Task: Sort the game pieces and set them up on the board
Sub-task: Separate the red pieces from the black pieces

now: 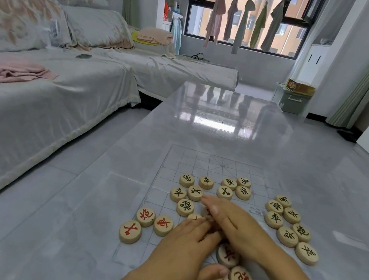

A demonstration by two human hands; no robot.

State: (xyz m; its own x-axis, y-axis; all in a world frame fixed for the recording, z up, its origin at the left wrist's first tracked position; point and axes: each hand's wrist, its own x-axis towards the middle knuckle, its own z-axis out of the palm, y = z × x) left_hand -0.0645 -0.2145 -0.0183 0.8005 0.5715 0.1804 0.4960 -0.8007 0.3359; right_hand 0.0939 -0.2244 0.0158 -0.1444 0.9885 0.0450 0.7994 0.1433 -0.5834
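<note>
The job has only just begun. The board (201, 164) lies flat on the table (229, 122), and no piece sits on its own spot yet. The black pieces (195, 193) mostly lie apart from the red pieces (145, 216), so the sorting looks partly done. I count sixteen black ones: nine just past the fingers (210, 204) and seven off to the right of them. Three red ones lie left of the fingers, one peeks out at the fingertips, and three lie by the left thumb. One more pokes out under the left wrist, but I cannot tell its colour. More may hide under the hands. The left hand (185, 249) and the right hand (235, 225) rest flat on the middle pile, fingers laid out close together, holding nothing.
</note>
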